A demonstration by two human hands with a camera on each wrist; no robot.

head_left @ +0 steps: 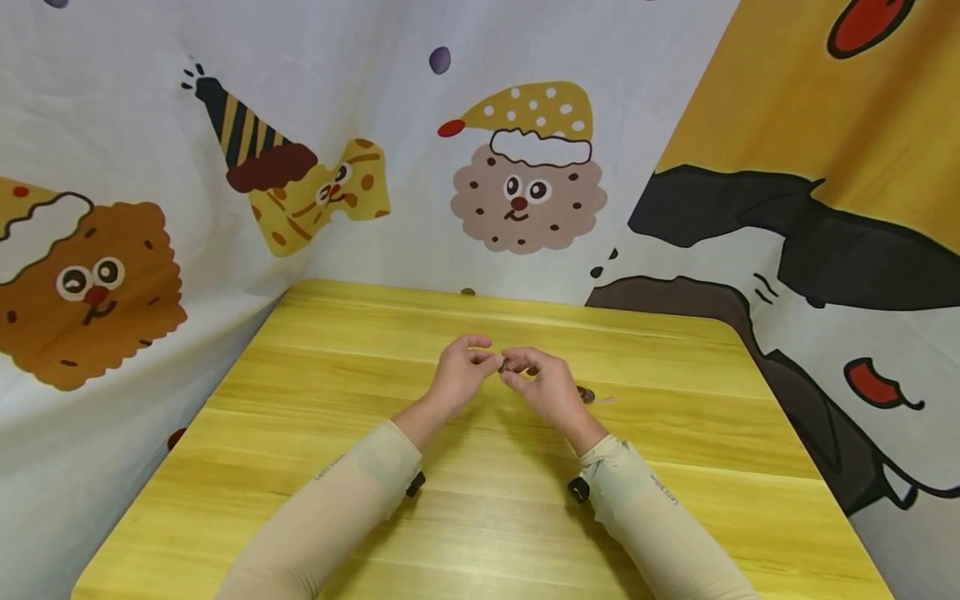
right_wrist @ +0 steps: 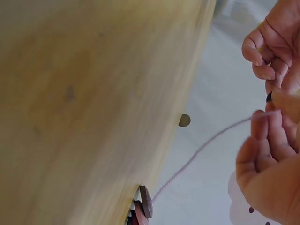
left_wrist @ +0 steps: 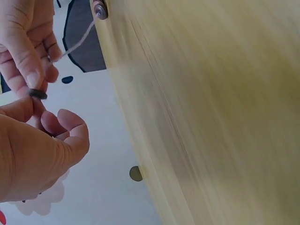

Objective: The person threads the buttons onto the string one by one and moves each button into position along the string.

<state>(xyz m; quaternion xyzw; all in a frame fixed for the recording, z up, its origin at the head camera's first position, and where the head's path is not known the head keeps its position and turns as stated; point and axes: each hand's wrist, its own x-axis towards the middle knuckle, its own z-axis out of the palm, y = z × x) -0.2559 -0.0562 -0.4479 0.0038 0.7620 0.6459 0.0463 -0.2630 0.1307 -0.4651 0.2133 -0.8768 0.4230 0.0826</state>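
Observation:
A small dark disc (left_wrist: 37, 94) sits between the fingertips of both hands, above the table. In the head view my left hand (head_left: 459, 373) pinches at its left side; my right hand (head_left: 546, 385) grips it from the right, index finger above and thumb below. Whether the left fingertips also hold a cord end is hidden. A thin pale pinkish cord (right_wrist: 201, 146) runs from the right hand's fingers down to several brown and reddish round pieces (right_wrist: 146, 202) on the table. Past the right wrist, part of these brown pieces (head_left: 586, 394) shows in the head view.
The wood-grain table (head_left: 337, 467) has rounded far corners. A white cloth (head_left: 360, 50) with cartoon prints hangs behind it and along both sides. Dark devices (head_left: 579, 490) are strapped under both sleeved wrists.

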